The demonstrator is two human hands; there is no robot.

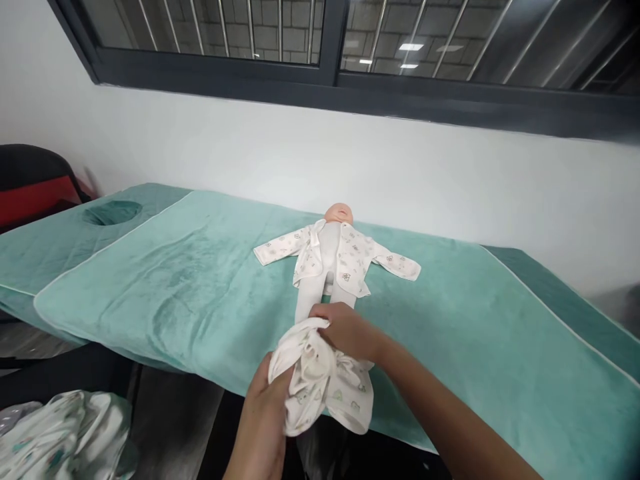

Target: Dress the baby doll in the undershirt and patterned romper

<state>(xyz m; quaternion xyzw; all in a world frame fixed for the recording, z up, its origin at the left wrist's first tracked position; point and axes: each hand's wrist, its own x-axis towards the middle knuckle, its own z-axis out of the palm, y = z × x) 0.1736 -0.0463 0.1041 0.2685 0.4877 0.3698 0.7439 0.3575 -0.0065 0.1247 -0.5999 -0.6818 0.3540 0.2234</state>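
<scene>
A baby doll (pixel 329 243) lies on its back on the green bed cover, its head toward the wall. It wears an open white printed jacket (pixel 354 257) with both sleeves spread out to the sides. In front of its legs, bunched white baby pants (pixel 350 397) with a small print hang between my hands. My left hand (pixel 270 393) grips the waistband on the left side. On the upper right of the cloth, my right hand (pixel 345 330) holds the edge, fingers closed. The doll's feet are hidden behind the cloth and my right hand.
The green massage bed (pixel 165 267) has a face hole (pixel 114 212) at its left end. A white wall and a dark-framed window (pixel 320 73) stand behind it. Printed cloths (pixel 70 433) lie in a pile at lower left. A black and red chair (pixel 35 187) is at far left.
</scene>
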